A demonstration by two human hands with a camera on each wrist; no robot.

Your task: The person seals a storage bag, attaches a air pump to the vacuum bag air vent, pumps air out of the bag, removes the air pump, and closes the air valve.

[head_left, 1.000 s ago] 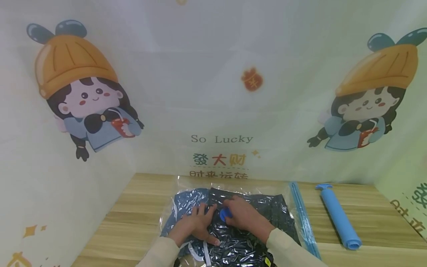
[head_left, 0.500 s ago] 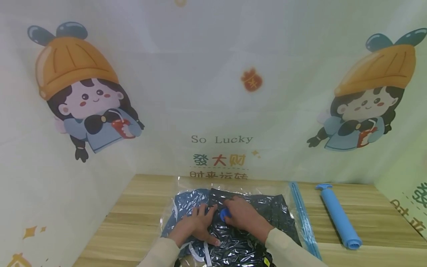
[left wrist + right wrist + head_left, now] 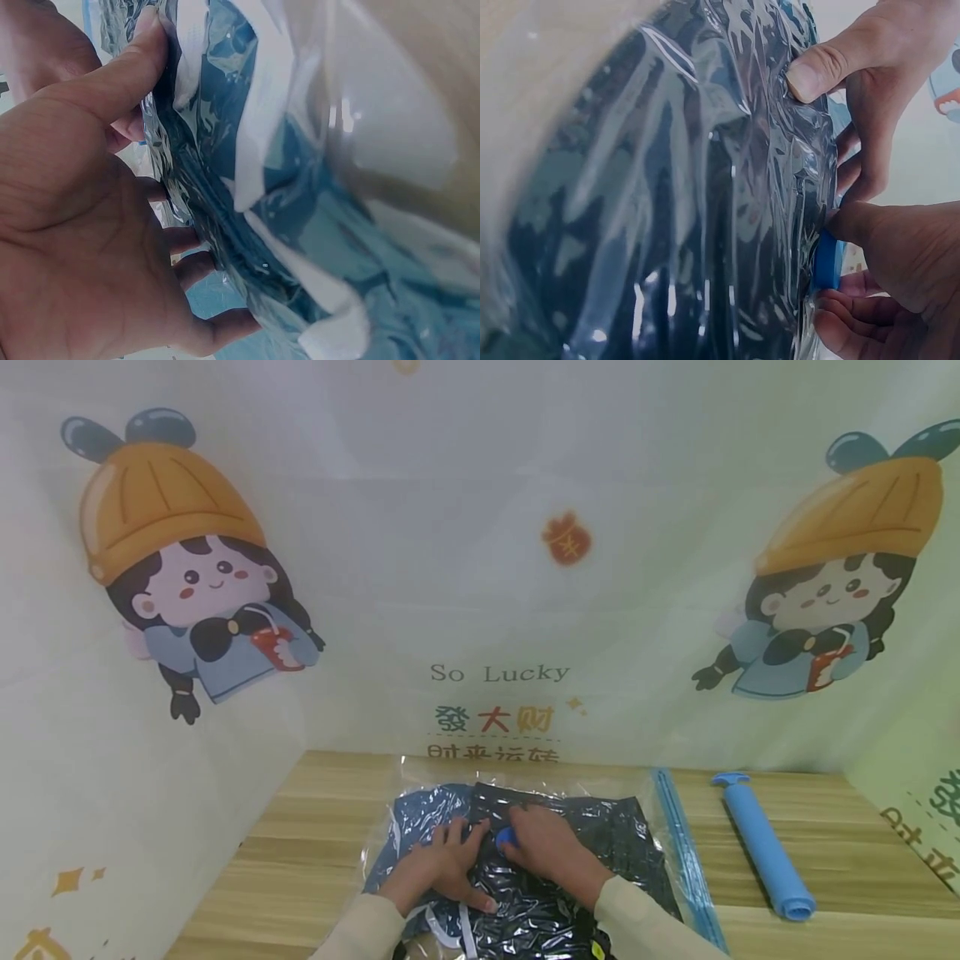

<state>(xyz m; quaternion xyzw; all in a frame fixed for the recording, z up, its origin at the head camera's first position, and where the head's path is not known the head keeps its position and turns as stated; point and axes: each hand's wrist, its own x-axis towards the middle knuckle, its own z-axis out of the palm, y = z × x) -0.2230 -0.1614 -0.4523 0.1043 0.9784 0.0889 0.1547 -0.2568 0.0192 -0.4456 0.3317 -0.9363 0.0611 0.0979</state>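
A clear plastic vacuum storage bag [image 3: 615, 822] lies on the wooden table, packed with dark and blue clothing. My left hand [image 3: 441, 867] rests on it with the fingers spread and the thumb pressing the wrinkled film, as the left wrist view also shows. Near the middle of the bag is a round blue valve cap [image 3: 826, 260]. My right hand [image 3: 900, 277] pinches that cap between thumb and fingers; in the head view the hand partly covers it.
Along the bag's right side runs a blue zip strip [image 3: 686, 860]. To its right a blue hand pump [image 3: 767, 852] lies on the wooden table [image 3: 262, 860]. A printed cloth [image 3: 360, 635] hangs behind and at both sides.
My right hand shifts very slightly at the blue valve cap. The left hand keeps its place on the bag.
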